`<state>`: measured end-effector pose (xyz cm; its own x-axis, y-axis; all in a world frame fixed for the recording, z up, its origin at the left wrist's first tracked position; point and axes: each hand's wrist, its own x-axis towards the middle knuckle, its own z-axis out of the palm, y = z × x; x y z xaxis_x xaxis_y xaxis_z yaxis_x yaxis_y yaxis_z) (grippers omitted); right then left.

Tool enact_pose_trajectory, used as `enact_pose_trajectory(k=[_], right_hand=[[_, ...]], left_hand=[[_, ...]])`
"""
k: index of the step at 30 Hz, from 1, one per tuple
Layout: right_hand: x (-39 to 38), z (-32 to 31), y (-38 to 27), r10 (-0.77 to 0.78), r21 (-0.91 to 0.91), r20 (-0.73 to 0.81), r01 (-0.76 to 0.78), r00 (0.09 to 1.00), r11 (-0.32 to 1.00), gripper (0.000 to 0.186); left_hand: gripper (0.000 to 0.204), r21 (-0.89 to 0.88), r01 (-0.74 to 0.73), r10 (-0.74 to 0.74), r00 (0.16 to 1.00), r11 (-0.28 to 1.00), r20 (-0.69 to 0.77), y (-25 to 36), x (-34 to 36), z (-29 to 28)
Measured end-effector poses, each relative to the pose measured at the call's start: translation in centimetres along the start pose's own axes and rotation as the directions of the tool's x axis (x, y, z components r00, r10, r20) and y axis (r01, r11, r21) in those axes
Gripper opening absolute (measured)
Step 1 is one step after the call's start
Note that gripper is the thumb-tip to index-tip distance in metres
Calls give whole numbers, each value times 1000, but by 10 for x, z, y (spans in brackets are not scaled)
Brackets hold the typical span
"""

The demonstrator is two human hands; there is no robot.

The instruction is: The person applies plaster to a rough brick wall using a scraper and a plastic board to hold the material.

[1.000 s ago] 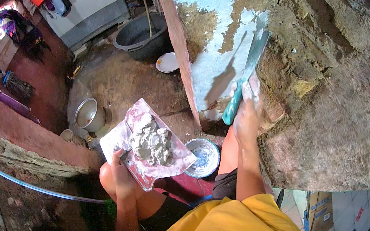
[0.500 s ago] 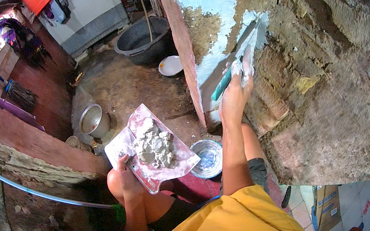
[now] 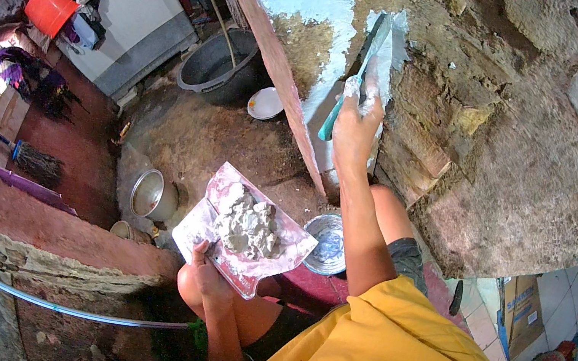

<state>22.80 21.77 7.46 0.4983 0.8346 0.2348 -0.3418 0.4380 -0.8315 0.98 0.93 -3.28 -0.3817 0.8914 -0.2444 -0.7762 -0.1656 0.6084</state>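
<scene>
A putty knife (image 3: 330, 120) with a green handle is gripped in my right hand (image 3: 357, 127), its long blade held against a patch of wet white plaster on the wall (image 3: 398, 41). White paste coats the fingers of that hand. My left hand (image 3: 211, 279) holds up a flat, smeared pinkish-white board (image 3: 286, 240) by its near edge, thumb on top. On the board sits a lumpy mound of whitish plaster (image 3: 247, 226). Just right of the board stands a round tub (image 3: 327, 243) smeared with white inside.
Rough, bare stone and old mortar (image 3: 512, 142) fill the wall to the right. A metal pot (image 3: 153, 194), a white plate (image 3: 266, 103) and a large black basin (image 3: 217, 63) holding a stick stand on the floor. A pale hose (image 3: 72, 311) runs along the lower left.
The putty knife and my right hand have shifted slightly left, and the blade has turned more edge-on. My left hand still holds the board, while the whole view has moved a little.
</scene>
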Motion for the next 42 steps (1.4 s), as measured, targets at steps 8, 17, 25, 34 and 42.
enact_pose_trajectory(k=[8, 17, 25, 34, 42], right_hand=[[6, 3, 6, -203, -166, -12, 199, 979, 966, 47], [9, -6, 7, -315, -288, 78, 324, 946, 901, 41], [-9, -6, -6, -147, -133, 205, 176, 968, 975, 46], [-17, -43, -51, -72, 96, 311, 44, 948, 994, 50], [21, -46, -50, -153, -142, 340, 211, 928, 967, 45]], left_hand=[[40, 233, -13, 92, 938, 972, -334, 1, -19, 41], [40, 286, -172, 235, 950, 943, -203, -2, -31, 51], [36, 207, -156, 188, 972, 966, -144, 1, -31, 46], [36, 191, -112, 146, 974, 975, -174, 0, -32, 53], [36, 232, -146, 196, 958, 962, -208, 3, -39, 66]])
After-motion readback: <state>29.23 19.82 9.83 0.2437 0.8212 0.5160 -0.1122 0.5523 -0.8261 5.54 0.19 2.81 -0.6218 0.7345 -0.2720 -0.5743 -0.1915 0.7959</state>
